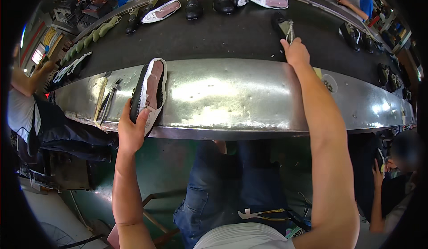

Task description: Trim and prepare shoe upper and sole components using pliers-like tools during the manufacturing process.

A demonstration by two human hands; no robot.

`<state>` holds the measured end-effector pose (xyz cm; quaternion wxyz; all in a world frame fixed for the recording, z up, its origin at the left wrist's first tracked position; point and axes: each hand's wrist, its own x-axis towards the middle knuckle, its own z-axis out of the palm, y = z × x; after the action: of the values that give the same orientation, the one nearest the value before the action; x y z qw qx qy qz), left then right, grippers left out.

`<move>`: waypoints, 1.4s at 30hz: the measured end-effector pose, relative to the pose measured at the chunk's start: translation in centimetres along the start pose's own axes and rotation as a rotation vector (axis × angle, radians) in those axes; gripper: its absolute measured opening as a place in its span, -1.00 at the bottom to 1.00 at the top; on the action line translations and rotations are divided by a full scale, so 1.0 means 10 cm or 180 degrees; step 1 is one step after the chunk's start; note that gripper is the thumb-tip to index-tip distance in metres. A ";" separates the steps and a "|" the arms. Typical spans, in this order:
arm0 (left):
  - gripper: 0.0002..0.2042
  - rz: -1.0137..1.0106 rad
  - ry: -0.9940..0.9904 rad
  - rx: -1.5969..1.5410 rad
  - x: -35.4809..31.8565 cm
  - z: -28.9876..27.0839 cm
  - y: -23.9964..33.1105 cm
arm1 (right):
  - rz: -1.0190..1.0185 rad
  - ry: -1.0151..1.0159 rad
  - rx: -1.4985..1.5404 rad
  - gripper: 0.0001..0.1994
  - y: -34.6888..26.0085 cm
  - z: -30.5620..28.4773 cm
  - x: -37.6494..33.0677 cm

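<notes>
My left hand (pixel 132 128) grips a shoe upper (pixel 154 86) by its near end, thumb on top and fingers around the dark side. Its underside faces up, with a pinkish insole and a white rim, above the metal ledge. Out over the black belt, my right hand (pixel 297 53) is closed at the near end of a black and olive shoe (pixel 281 22). A pale cord loop shows by the fingers. The grip itself is partly hidden.
More shoes (pixel 193 8) stand along the belt's far side, and others (pixel 350 36) at the right. Pincers (pixel 108 101) lie on the metal ledge (pixel 223 102) near a round dish (pixel 330 83). A hammer (pixel 249 214) rests by my lap. Co-workers (pixel 359 2) are around.
</notes>
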<state>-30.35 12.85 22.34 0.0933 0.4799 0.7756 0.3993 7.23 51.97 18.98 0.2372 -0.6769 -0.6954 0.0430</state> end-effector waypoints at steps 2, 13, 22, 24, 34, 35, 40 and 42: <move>-0.39 0.0061 -0.0008 0.0104 -0.01 0.02 -0.05 | 0.0120 -0.0001 0.0319 -0.27 0.06 0.01 0.03; -0.32 0.0850 0.0801 -0.0112 -0.88 0.24 -0.16 | -0.1514 -0.0601 0.0025 -0.35 0.27 -0.66 -2.14; -0.19 -0.0229 -0.1968 -0.0988 -3.19 0.53 0.14 | -0.2434 -0.2750 0.0412 -0.39 1.55 -1.40 -5.22; -0.13 -0.0400 -0.2995 -0.0537 -3.27 0.74 0.15 | -0.2139 -0.2610 0.0470 -0.39 1.58 -1.47 -5.33; -0.13 0.0209 -0.3307 0.0120 -2.49 2.31 0.37 | -0.1444 -0.3833 0.0407 -0.41 1.66 -1.68 -5.09; -0.18 -0.0162 -0.3550 -0.0286 -2.34 2.30 0.43 | -0.0866 -0.3760 0.1204 -0.48 1.79 -1.65 -5.16; -0.31 -0.1003 -0.2987 -0.2145 -2.35 1.80 0.28 | 0.0404 -0.3811 0.2266 -0.66 1.53 -1.80 -5.11; -0.31 -0.0356 -0.2156 -0.2564 -2.43 1.46 0.39 | 0.0255 -0.3746 0.2017 -0.68 1.32 -1.79 -5.08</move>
<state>-7.35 1.49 9.60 0.5368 0.4661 0.5116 0.4827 24.82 -0.50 16.00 0.0039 -0.4636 -0.6369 0.6160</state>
